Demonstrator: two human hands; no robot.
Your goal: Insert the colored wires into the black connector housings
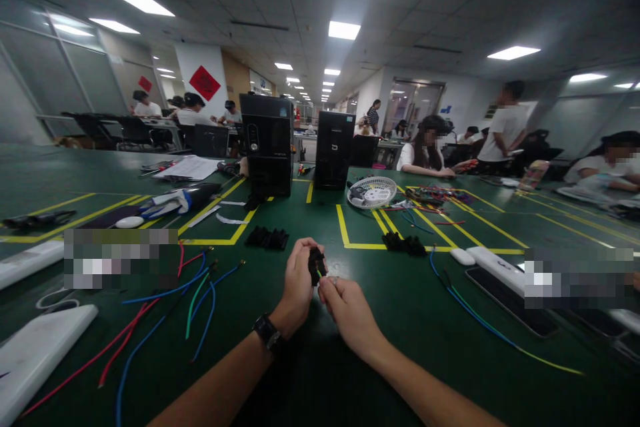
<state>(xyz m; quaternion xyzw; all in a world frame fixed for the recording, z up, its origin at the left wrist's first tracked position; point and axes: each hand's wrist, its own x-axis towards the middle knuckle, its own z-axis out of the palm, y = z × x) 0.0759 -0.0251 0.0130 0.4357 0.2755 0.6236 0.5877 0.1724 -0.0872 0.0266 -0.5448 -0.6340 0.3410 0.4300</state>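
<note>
My left hand (299,280) is closed around a small black block (316,265), possibly a plastic connector, and holds it up above the green table. Pinched in the fingers of my right hand (347,310) is a thin yellow-green wire (321,274), its end at the face of the block. Whether the wire sits inside the block cannot be made out. Two groups of similar black pieces lie beyond my hands, one to the left (267,238) and one to the right (405,244). Loose blue wires (214,307) and red wires (120,340) spread out left of my hands.
Blue and yellow-green wires (470,307) lie to the right, beside a dark phone (510,300) and a white power bank (495,268). Two black computer towers (270,147) stand at the back. A white round basket (373,192) rests near tangled wires (435,195). Across the table sits another person (425,153).
</note>
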